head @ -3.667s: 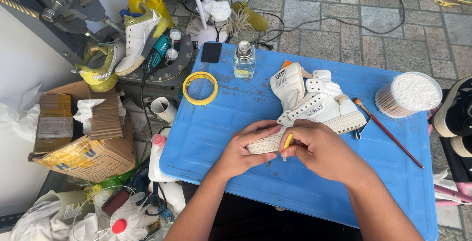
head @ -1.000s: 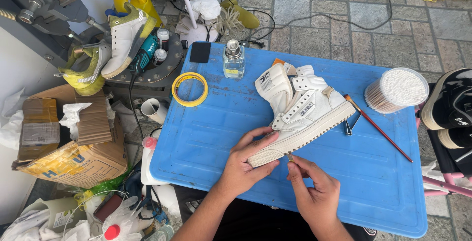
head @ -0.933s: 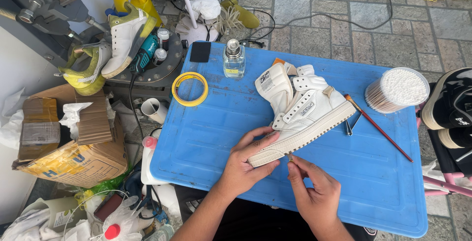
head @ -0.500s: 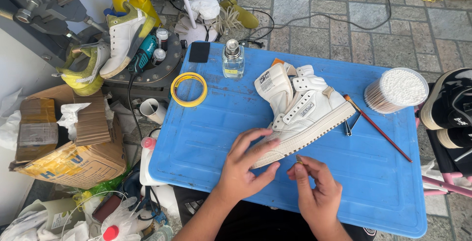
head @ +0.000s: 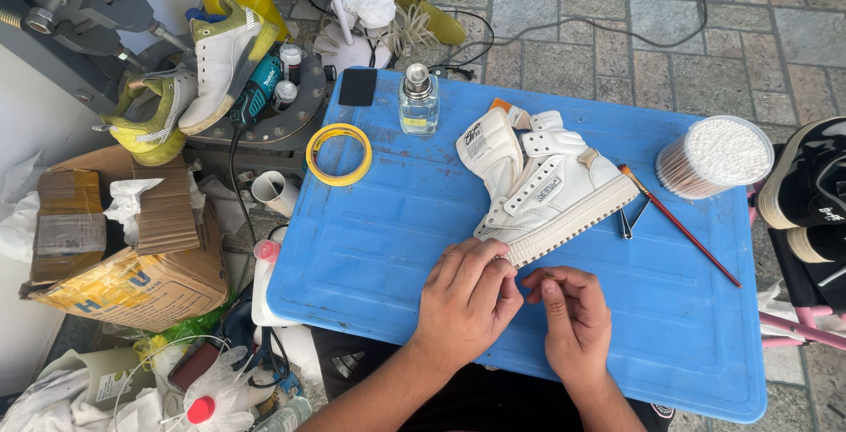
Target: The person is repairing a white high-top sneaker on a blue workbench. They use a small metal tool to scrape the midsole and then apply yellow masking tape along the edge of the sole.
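Near edge: left hand (head: 465, 300) fingertips press the toe of the white high-top sneaker (head: 542, 190), lying on its side mid-way across the blue table (head: 379, 247). Right hand (head: 575, 317) pinches something small, unidentifiable. Farther right, brush (head: 679, 225) and cotton swabs (head: 714, 155) untouched; sole work looks unfinished.

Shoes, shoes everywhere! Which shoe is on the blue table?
The white high-top shoe, lying on the blue table by the left hand. The white-and-yellow shoes rest on the machine, the black shoe off the right edge.
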